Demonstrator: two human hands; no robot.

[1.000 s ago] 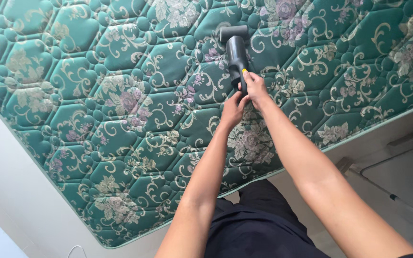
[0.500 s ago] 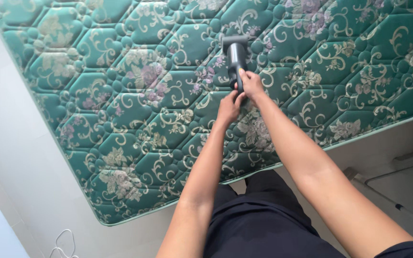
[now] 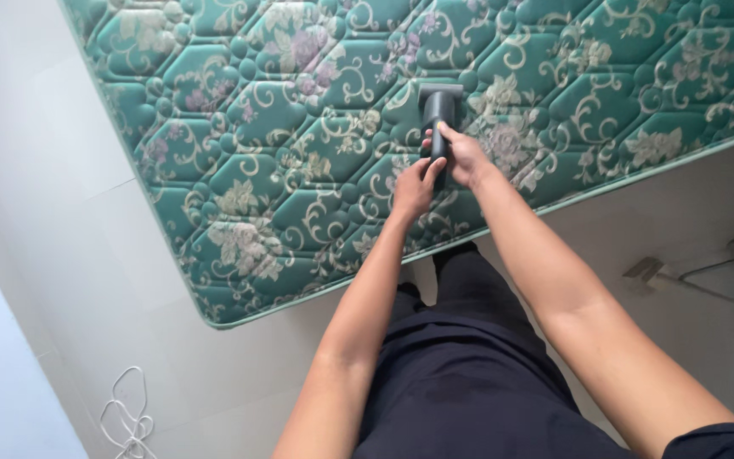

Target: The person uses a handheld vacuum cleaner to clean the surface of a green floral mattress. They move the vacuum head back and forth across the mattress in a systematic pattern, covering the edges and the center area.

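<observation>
No packages, labels, signs — no screens.

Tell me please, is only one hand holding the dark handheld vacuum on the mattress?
No, both the right hand and the left hand clasp the handle of the handheld vacuum on the green mattress.

Open mattress point(image 3: 299, 127) around vacuum point(image 3: 439, 115) (unobstructed)

I have one view only, from the camera worn on the head, so nothing is shared with a second view. It looks steeply down along both outstretched arms, past the dark clothing at the bottom edge. The mattress point(image 3: 316, 161) fills the upper half at arm's reach (its corner points toward the lower left), and the pale floor point(image 3: 61, 255) takes up the left side and lower right.
</observation>
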